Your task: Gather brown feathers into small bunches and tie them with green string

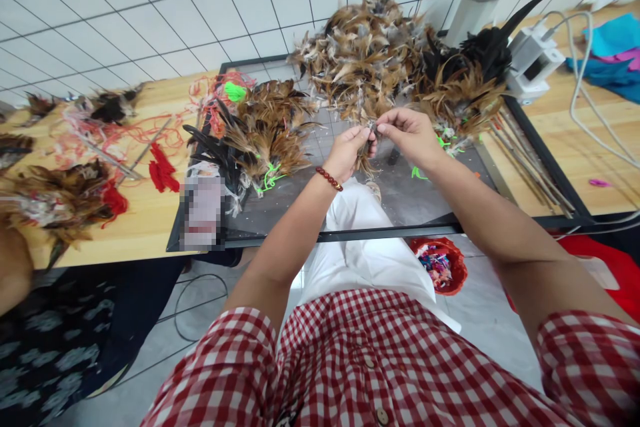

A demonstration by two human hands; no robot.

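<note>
My left hand [350, 155] is closed around a small bunch of brown feathers [367, 163], whose tips hang below the fingers. Meeting it at the bunch's upper end, my right hand [409, 135] pinches with thumb and forefinger; what lies in that pinch is too small to make out. Just behind both hands rises a large heap of loose brown feathers [365, 57]. Brown feather bundles [275, 120] tied with green string [270, 177] lie to the left. More brown and black feathers [463, 90] lie to the right.
A dark-framed glass panel [310, 207] covers this part of the wooden table. Thin sticks [533, 167] lie at its right, near a white power adapter [535, 63] with cables. Red yarn [163, 170] and feather bundles [65, 193] sit left, beside another person. A red basket [461, 267] stands on the floor.
</note>
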